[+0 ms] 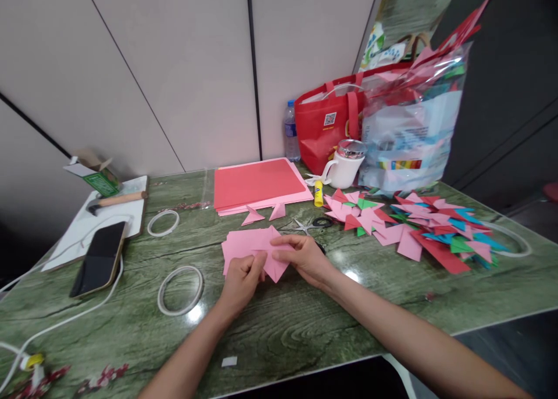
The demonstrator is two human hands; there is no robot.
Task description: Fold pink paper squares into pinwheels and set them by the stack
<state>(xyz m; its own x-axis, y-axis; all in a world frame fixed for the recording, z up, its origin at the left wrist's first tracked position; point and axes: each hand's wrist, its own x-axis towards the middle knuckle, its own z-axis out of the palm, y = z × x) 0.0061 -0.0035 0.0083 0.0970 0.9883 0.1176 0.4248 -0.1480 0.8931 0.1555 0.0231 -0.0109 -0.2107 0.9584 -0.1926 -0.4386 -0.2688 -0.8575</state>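
Between my hands is a creased pink paper square (pixel 275 269), held with one corner pointing toward me. My left hand (pixel 242 278) pinches its left edge between thumb and curled fingers. On the right side, my right hand (pixel 307 258) grips the same square by thumb and fingertips. Just behind and left of it lies a small stack of pink paper (pixel 238 242), partly covered by the held piece and my left hand. Beyond these sit two folded pink pieces, one a pointed shape (pixel 253 215) and the other a small triangle (pixel 278 212).
Red and pink sheets (pixel 261 184) lie at the back. Scissors (pixel 305 227), a glue stick (pixel 318 194) and a white mug (pixel 344 169) stand or lie nearby. Folded paper clusters (pixel 449 225) fill the right. Leftward are tape-like rings (pixel 180 290), a phone (pixel 99 259) and a hammer (pixel 117 200).
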